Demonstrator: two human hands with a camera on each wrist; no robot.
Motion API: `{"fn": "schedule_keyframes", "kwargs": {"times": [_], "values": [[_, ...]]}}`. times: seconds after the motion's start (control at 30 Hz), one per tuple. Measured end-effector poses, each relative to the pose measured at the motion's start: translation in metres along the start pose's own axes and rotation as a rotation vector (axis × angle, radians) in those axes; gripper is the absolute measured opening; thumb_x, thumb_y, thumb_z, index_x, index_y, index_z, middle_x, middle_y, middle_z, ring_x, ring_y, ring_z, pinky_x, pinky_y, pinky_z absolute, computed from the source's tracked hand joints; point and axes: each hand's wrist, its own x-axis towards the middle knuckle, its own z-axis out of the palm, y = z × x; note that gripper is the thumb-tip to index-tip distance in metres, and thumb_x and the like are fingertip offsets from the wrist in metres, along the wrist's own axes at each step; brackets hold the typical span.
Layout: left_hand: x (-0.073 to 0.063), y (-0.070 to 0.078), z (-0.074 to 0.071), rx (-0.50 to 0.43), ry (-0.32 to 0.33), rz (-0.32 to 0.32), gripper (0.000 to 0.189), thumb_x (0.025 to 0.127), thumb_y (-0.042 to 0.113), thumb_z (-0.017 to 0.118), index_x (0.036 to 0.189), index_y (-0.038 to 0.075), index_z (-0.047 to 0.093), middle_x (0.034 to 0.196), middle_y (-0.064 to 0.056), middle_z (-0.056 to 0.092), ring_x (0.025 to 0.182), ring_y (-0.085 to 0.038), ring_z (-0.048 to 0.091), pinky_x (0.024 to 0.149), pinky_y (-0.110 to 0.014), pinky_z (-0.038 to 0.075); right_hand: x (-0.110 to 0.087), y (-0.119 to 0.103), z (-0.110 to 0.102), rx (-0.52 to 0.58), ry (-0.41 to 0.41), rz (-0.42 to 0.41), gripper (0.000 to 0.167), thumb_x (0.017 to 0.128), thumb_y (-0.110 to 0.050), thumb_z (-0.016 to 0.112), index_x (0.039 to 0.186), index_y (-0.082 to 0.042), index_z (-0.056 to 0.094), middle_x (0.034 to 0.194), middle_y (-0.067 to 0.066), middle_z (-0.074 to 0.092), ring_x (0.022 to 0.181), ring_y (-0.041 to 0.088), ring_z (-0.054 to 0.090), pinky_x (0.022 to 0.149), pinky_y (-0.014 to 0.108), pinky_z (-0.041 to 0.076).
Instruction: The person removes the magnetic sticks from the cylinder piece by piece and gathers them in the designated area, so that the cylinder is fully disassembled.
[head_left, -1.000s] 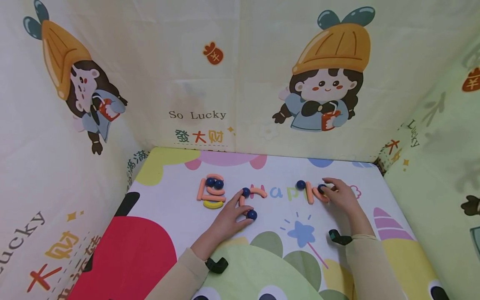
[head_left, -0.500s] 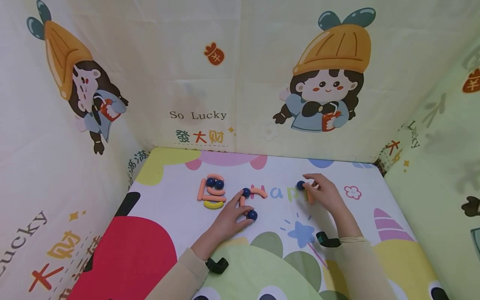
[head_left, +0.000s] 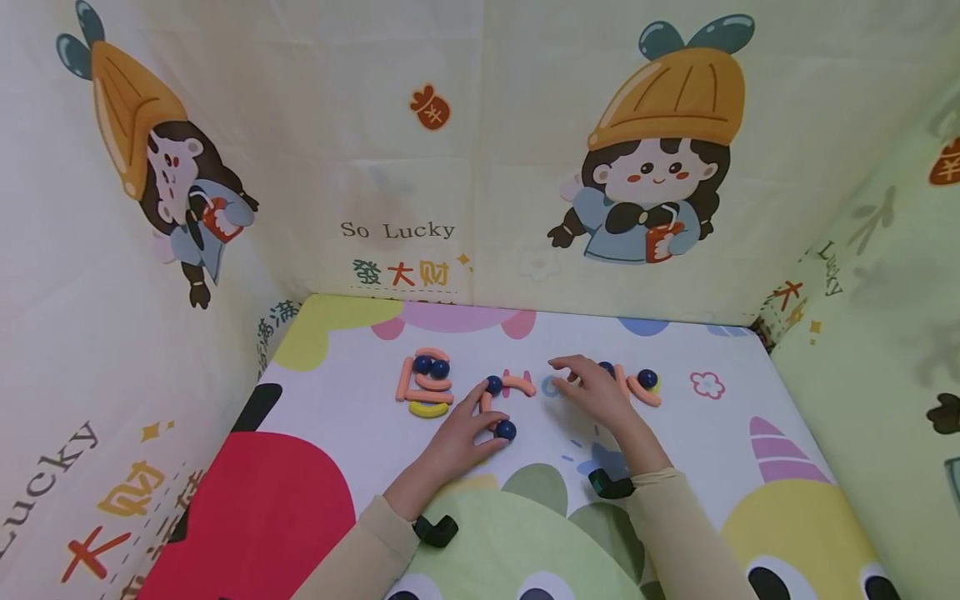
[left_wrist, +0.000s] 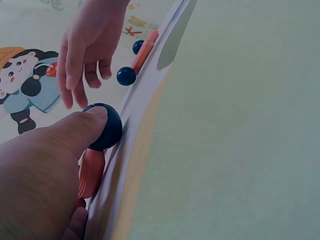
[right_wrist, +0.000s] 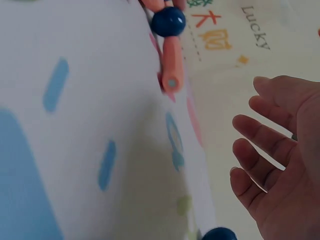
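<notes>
In the head view my left hand (head_left: 459, 432) rests on the table, its thumb and a finger pinching a dark blue ball (head_left: 506, 430). The index fingertip touches a second blue ball (head_left: 493, 384). A salmon-pink rod (left_wrist: 92, 173) lies between these balls, partly under the fingers. From the far ball a curved pink rod (head_left: 519, 385) reaches right. My right hand (head_left: 596, 394) hovers with relaxed fingers, holding nothing, as the right wrist view also shows. Beside it lie a straight pink rod (head_left: 621, 380), a curved pink rod (head_left: 643, 392) and a blue ball (head_left: 647, 378); another blue ball (head_left: 606, 368) is partly covered.
On the left lies a group of pink rods (head_left: 428, 397) with two blue balls (head_left: 439, 369) and a curved yellow rod (head_left: 428, 410). The cartoon-printed tabletop (head_left: 555, 342) meets printed cloth walls (head_left: 510, 167) at the back and sides.
My right hand has let go of the blue ball by the curved rod at the right and moved left, past the straight rod, towards my left hand. The left hand has stayed in place.
</notes>
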Motion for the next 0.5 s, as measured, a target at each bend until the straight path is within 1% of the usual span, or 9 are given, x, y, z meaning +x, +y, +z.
{"fn": "schedule_keyframes", "kwargs": {"times": [0.17,0.27,0.4,0.5], "values": [[0.001,0.000,0.001,0.009,-0.005,0.000,0.040,0.091,0.059,0.060,0.126,0.041,0.063,0.167,0.005,0.011,0.151,-0.028,0.025,0.113,-0.052,0.037,0.005,-0.008,0.016,0.002,-0.043,-0.010,0.039,0.097,-0.030,0.064,0.134,-0.019,0.060,0.130,0.003,0.063,0.101,0.021,0.058,0.085,0.038,0.051],[0.001,0.001,0.000,0.013,-0.005,0.001,0.040,0.091,0.059,0.060,0.127,0.041,0.063,0.167,0.005,0.011,0.151,-0.028,0.026,0.113,-0.053,0.038,0.009,-0.010,0.025,0.019,-0.055,-0.015,0.038,0.096,-0.029,0.065,0.133,-0.019,0.062,0.128,0.002,0.063,0.100,0.020,0.059,0.087,0.039,0.051],[0.001,0.001,0.000,0.008,-0.004,-0.001,0.040,0.091,0.059,0.061,0.127,0.040,0.063,0.167,0.005,0.011,0.151,-0.028,0.026,0.113,-0.053,0.037,0.017,-0.012,0.037,0.019,-0.068,-0.038,0.038,0.096,-0.031,0.065,0.131,-0.018,0.063,0.123,0.002,0.065,0.098,0.020,0.058,0.085,0.039,0.051],[0.001,0.001,-0.001,0.002,-0.004,-0.007,0.041,0.090,0.059,0.062,0.126,0.041,0.063,0.167,0.005,0.011,0.151,-0.028,0.026,0.113,-0.054,0.037,0.023,-0.013,0.045,0.013,-0.075,-0.045,0.038,0.096,-0.033,0.066,0.130,-0.017,0.064,0.116,0.002,0.066,0.094,0.019,0.056,0.084,0.037,0.050]]}}
